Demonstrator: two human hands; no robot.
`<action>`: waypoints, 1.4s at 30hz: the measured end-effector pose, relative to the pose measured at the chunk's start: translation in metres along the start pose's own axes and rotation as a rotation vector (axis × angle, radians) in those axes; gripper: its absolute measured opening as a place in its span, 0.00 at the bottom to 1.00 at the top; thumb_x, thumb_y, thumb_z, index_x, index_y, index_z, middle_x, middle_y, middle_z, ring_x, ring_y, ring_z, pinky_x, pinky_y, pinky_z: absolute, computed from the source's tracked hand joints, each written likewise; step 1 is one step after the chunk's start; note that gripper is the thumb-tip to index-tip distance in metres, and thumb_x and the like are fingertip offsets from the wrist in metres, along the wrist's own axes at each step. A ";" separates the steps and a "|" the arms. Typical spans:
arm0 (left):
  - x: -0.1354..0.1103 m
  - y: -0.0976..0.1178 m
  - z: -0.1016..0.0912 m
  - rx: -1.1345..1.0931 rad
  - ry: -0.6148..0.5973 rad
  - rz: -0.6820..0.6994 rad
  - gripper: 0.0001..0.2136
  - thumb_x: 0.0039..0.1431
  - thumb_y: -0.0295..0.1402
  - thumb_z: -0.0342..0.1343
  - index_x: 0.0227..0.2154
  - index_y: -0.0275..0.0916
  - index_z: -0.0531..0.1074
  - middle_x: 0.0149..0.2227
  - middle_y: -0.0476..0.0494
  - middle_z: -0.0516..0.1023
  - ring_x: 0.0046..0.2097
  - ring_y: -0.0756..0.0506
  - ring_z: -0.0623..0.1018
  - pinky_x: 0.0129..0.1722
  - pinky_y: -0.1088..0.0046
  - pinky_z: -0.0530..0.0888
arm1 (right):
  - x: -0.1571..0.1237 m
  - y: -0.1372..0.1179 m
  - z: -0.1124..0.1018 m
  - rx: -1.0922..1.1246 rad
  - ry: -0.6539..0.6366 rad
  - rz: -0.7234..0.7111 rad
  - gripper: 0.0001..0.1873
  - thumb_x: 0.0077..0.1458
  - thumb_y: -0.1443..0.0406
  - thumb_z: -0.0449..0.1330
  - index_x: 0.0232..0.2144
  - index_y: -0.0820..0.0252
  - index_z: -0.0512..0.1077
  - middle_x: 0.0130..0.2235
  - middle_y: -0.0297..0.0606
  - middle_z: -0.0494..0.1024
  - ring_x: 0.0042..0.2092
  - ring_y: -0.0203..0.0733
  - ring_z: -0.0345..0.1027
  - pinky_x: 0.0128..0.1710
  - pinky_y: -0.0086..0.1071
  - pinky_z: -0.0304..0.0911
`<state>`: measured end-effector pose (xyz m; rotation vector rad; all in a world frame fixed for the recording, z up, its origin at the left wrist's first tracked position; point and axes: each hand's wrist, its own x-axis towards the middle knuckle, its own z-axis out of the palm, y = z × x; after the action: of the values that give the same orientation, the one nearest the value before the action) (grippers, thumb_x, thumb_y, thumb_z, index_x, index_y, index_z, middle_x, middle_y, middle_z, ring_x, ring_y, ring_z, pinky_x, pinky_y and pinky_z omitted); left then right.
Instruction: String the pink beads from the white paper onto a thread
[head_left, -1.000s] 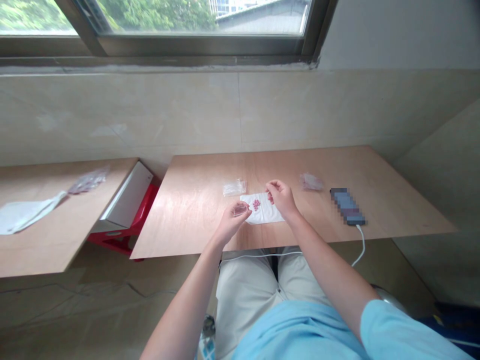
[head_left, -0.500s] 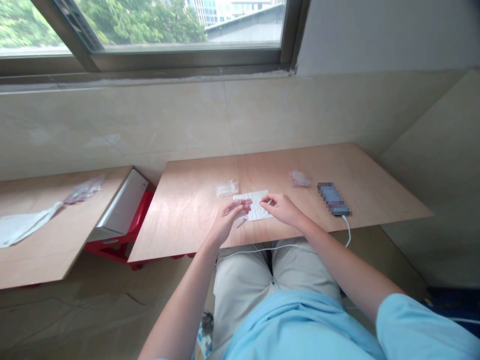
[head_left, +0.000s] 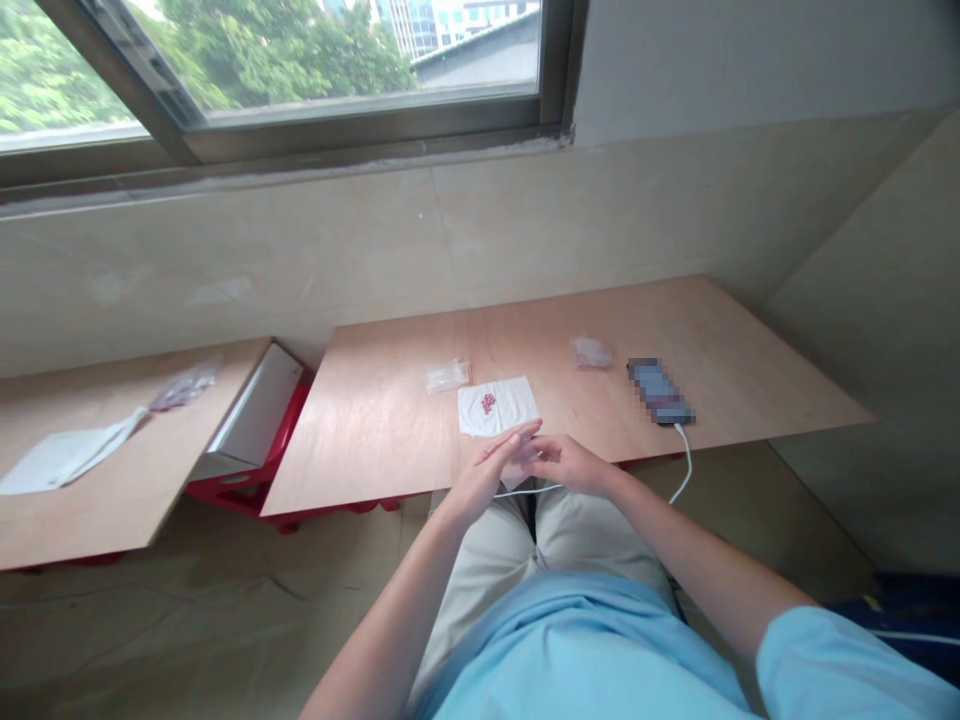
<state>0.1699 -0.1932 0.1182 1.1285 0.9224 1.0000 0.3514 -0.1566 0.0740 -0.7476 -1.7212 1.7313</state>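
Note:
My left hand (head_left: 484,478) and my right hand (head_left: 574,465) meet over the table's near edge. Between them is a small see-through piece, apparently a clear plastic bag (head_left: 517,472). The left fingers lie long and close together along it, with the thumb partly hidden. My right fingers are bent and pinch its other side. Just beyond the hands, a white cloth (head_left: 506,400) lies flat on the table. Several small pinkish-red beads (head_left: 488,403) sit in a cluster on the cloth.
The wooden table (head_left: 360,420) also carries a clear packet (head_left: 448,376), a pinkish packet (head_left: 591,353) and a blurred phone (head_left: 660,390) with a white cable (head_left: 688,465). On the left, another table (head_left: 112,520) holds white sheets (head_left: 67,460) and a plastic bag (head_left: 184,387). A red stool (head_left: 281,440) stands between.
Both hands have drawn back toward my body and come together on the clear bag. The beads on the cloth now show uncovered. The view has shifted slightly.

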 end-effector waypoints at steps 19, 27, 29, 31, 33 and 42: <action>0.001 -0.025 -0.028 0.416 0.272 0.210 0.10 0.61 0.42 0.60 0.35 0.41 0.77 0.35 0.44 0.78 0.40 0.43 0.76 0.45 0.66 0.70 | -0.001 0.014 0.000 0.076 0.210 0.106 0.20 0.54 0.53 0.66 0.42 0.62 0.80 0.42 0.43 0.82 0.41 0.44 0.77 0.41 0.37 0.74; -0.004 -0.024 -0.020 0.700 0.191 0.292 0.08 0.68 0.37 0.52 0.37 0.40 0.73 0.37 0.44 0.77 0.41 0.45 0.76 0.44 0.69 0.71 | -0.005 0.002 -0.001 -0.105 0.247 -0.053 0.15 0.57 0.56 0.65 0.43 0.59 0.78 0.43 0.41 0.82 0.45 0.45 0.76 0.47 0.37 0.70; -0.004 -0.026 -0.018 0.731 0.165 0.297 0.08 0.68 0.36 0.51 0.37 0.40 0.73 0.37 0.44 0.77 0.41 0.46 0.76 0.44 0.69 0.71 | -0.005 0.002 -0.001 -0.156 0.265 -0.080 0.12 0.58 0.58 0.64 0.40 0.59 0.79 0.41 0.40 0.82 0.44 0.45 0.76 0.47 0.37 0.69; -0.004 -0.028 -0.015 0.752 0.149 0.300 0.07 0.68 0.35 0.51 0.37 0.40 0.72 0.37 0.44 0.77 0.41 0.46 0.76 0.44 0.69 0.71 | -0.004 0.003 -0.001 -0.199 0.285 -0.106 0.10 0.58 0.59 0.63 0.38 0.59 0.79 0.40 0.39 0.82 0.43 0.45 0.76 0.47 0.36 0.68; -0.004 -0.029 -0.014 0.776 0.140 0.306 0.06 0.68 0.34 0.52 0.37 0.40 0.72 0.37 0.45 0.77 0.41 0.46 0.76 0.43 0.69 0.72 | -0.004 0.004 0.000 -0.232 0.302 -0.119 0.09 0.59 0.60 0.62 0.36 0.59 0.79 0.38 0.38 0.82 0.41 0.44 0.75 0.44 0.35 0.68; -0.004 -0.029 -0.012 0.851 0.100 0.329 0.05 0.67 0.32 0.51 0.37 0.40 0.71 0.37 0.44 0.74 0.40 0.45 0.74 0.33 0.73 0.69 | -0.004 0.009 0.001 -0.315 0.313 -0.130 0.07 0.58 0.64 0.61 0.34 0.61 0.78 0.35 0.38 0.81 0.38 0.42 0.74 0.40 0.33 0.67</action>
<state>0.1618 -0.1971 0.0881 2.0031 1.3258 0.9422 0.3533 -0.1597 0.0654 -0.9630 -1.7930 1.1972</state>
